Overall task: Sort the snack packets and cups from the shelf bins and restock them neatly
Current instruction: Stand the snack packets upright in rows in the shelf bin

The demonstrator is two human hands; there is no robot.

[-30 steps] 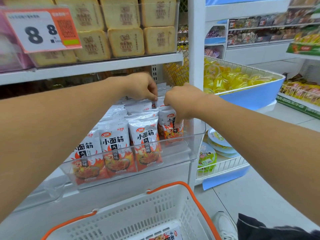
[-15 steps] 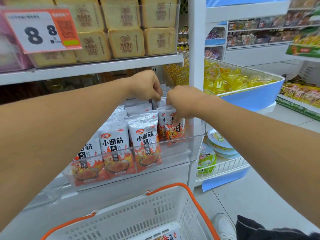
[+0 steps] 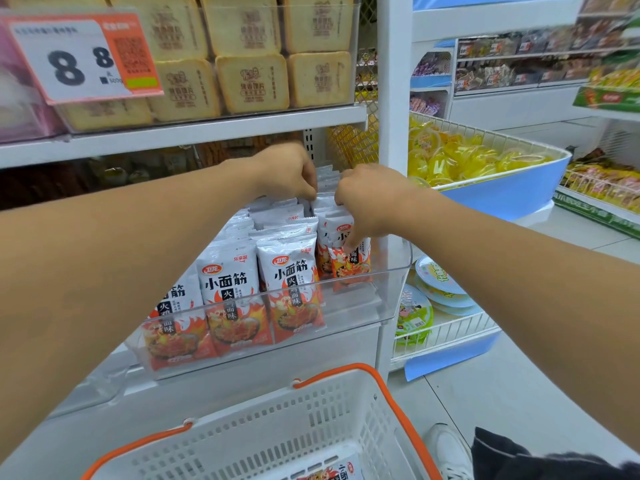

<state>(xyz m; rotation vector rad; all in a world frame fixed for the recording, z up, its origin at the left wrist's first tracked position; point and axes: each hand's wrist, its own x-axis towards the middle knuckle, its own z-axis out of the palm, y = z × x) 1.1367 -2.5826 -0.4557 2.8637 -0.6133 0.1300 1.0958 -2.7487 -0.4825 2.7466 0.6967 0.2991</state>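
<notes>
Two hands work inside a clear shelf bin [image 3: 388,306] of red-and-white snack packets [image 3: 291,289]. The left hand [image 3: 287,171] has its fingers curled down on the top edges of the packets at the back of the rows, seemingly pinching one, though the fingertips are hidden. The right hand [image 3: 367,199] grips the rightmost packet [image 3: 349,261], thumb pressed on its front, upright against the bin's right wall. Below stands a white basket [image 3: 277,438] with orange handles, one more packet lying in it.
</notes>
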